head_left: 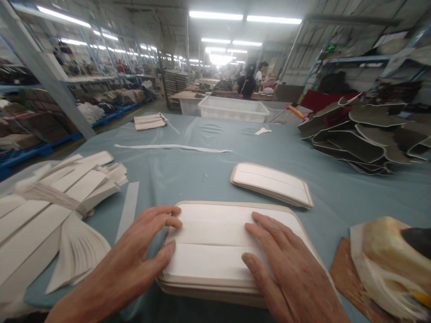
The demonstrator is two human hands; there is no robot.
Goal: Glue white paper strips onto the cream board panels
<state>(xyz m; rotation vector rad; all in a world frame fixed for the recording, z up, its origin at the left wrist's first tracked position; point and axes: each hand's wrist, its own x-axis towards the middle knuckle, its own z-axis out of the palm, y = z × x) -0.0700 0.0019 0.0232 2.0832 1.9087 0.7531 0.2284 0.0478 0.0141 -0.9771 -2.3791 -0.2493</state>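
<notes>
A stack of large rounded rectangular panels (208, 260), white on top with beige edges, lies in front of me on the blue-green table cover. My left hand (148, 246) touches the stack's left edge, its fingers apart and slightly bent. Flat on the white top, toward the right side, rests my right hand (279, 255) with fingers spread. Neither hand is closed around anything. Just beyond the stack sits a smaller pile of narrow white panels (272, 181). A pale strip (128, 208) lies left of the stack, near my left wrist.
Bundles of white strips (81, 179) cover the left side. Dark grey curved pieces (367, 134) are heaped at the back right. A cloudy container (384, 255) stands near right. White bins (232, 109) stand beyond the table (188, 166); people (247, 85) are farther back.
</notes>
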